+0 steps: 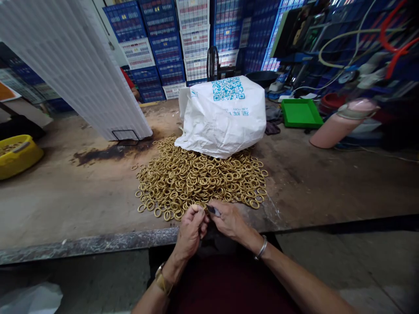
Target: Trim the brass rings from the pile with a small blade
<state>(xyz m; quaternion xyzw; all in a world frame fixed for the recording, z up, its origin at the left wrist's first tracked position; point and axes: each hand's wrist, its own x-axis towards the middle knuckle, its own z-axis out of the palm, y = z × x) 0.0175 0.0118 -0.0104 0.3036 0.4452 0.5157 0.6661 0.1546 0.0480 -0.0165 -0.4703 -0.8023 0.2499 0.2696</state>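
Observation:
My left hand (192, 227) is closed in a pinch at the table's front edge, with a brass-coloured ring (205, 209) just showing at its fingertips. Beside it, my right hand (231, 221) grips a small dark, flat blade (213, 210), which looks like a short knife; its handle is hidden in the palm. The blade's tip meets or nearly meets the ring. Right behind both hands spreads a heap of brass-coloured rings (196, 176). A white sack (225, 124) with blue print lies on the back of the heap, its mouth hidden underneath.
A yellow basin (21, 157) stands at the far left. White corrugated panels (88, 65) lean upright near a black wire stand (125, 137). On the right are a green tray (301, 112) and a pink bottle (342, 124). Blue and white crates (163, 43) are stacked behind the wooden table (81, 205).

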